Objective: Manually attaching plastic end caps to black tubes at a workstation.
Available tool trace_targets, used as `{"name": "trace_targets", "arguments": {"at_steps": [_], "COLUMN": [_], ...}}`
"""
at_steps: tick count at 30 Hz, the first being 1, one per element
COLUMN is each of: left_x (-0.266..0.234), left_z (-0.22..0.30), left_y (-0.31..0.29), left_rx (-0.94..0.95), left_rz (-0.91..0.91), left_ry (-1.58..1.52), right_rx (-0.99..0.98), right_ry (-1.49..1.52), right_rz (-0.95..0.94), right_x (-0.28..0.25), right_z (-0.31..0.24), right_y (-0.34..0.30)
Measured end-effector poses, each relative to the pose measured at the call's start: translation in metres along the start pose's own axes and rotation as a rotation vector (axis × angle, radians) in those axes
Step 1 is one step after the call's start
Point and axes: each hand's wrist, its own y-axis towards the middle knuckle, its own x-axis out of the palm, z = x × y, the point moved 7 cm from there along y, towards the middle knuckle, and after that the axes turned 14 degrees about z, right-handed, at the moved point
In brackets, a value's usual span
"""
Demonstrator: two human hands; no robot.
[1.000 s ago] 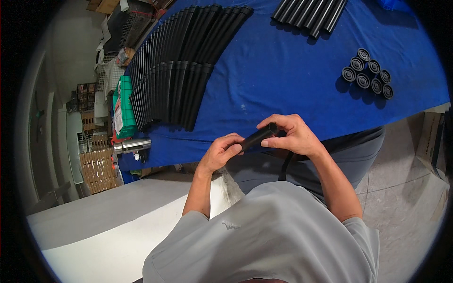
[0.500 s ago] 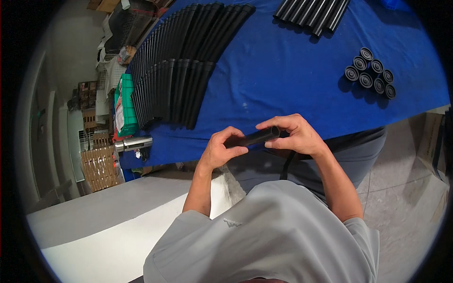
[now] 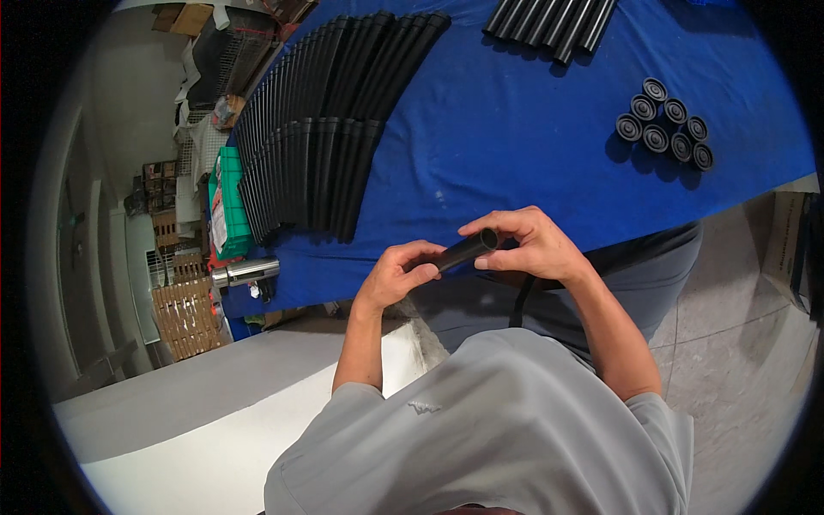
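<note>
A short black tube (image 3: 463, 251) is held just off the table's near edge, its hollow end tilted up and to the right. My left hand (image 3: 398, 275) is closed around the lower left end, which its fingers partly hide. At the open end, my right hand (image 3: 534, 246) has thumb and forefinger on either side of the tube in a pinch. Far right on the blue cloth stand several round black caps (image 3: 655, 138) with ringed tops. Beyond them at the top lies a row of loose black tubes (image 3: 549, 26).
Two tiers of black tubes with wider end pieces (image 3: 343, 129) cover the table's left part. A green crate (image 3: 230, 206) and a shiny metal cylinder (image 3: 246, 272) sit at the left edge. The blue cloth (image 3: 481, 154) spans the table; a white ledge (image 3: 215, 429) is at lower left.
The view has shifted slightly, so the table items appear a little to the left and lower. Both hands keep their hold on the tube, with its angle slightly steeper.
</note>
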Motion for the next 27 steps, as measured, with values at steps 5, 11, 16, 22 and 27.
{"name": "trace_targets", "arguments": {"at_steps": [5,11,16,22,27], "left_x": [0.0,0.005,-0.013,0.021,0.05], "left_z": [0.0,0.038,0.089,0.013,0.023], "left_y": [0.005,0.007,-0.013,0.05,0.071], "left_rx": [-0.001,0.216,0.946,0.179,0.151], "left_rz": [-0.029,0.108,0.941,0.296,0.084], "left_ry": [-0.072,0.487,0.746,-0.697,-1.046], "right_rx": [-0.007,-0.114,0.165,0.134,0.181], "right_ry": [0.081,-0.324,0.111,0.49,0.3], "right_rz": [0.058,0.082,0.363,0.463,0.299], "right_x": [-0.002,0.002,-0.01,-0.023,-0.019], "right_z": [0.003,-0.001,0.012,0.02,0.025], "right_y": [-0.002,0.004,0.006,0.012,0.008]}}
